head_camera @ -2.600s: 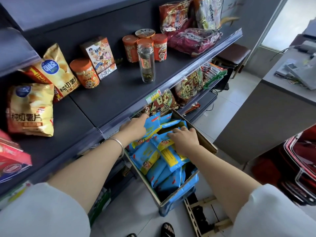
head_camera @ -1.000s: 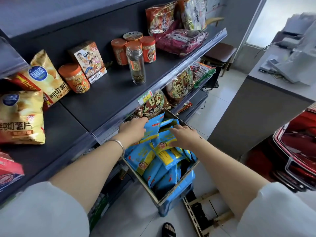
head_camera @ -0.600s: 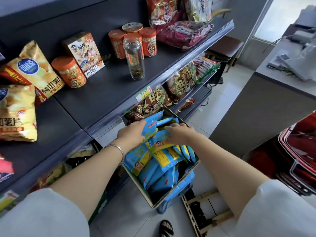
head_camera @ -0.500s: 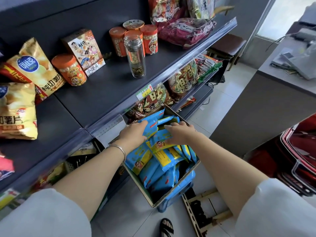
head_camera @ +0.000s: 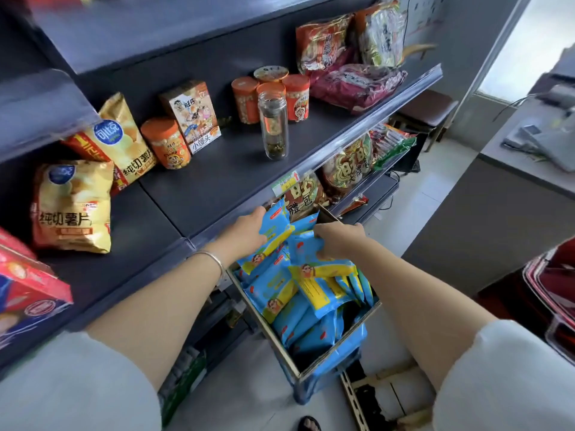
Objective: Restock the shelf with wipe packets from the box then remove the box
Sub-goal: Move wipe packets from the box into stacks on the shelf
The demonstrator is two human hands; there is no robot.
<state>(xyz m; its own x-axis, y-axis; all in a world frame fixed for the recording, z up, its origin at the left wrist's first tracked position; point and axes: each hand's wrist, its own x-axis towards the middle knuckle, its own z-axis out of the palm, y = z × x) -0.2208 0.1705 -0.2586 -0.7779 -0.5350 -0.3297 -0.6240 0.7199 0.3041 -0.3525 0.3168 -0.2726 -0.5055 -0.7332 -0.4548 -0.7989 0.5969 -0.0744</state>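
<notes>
The left hand (head_camera: 245,233) has its grip clamped on wipe packets (head_camera: 275,227). At its 3 o'clock, the right hand (head_camera: 340,241) clamps others in the box (head_camera: 277,342).

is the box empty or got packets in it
Not empty: blue wipe packets fill much of the box, heaped above its rim at the far end, where the left hand and right hand grip some.

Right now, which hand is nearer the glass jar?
Left. Left hand grips wipe packets by the shelf edge below the glass jar; right hand sits farther right, over the box.
</notes>
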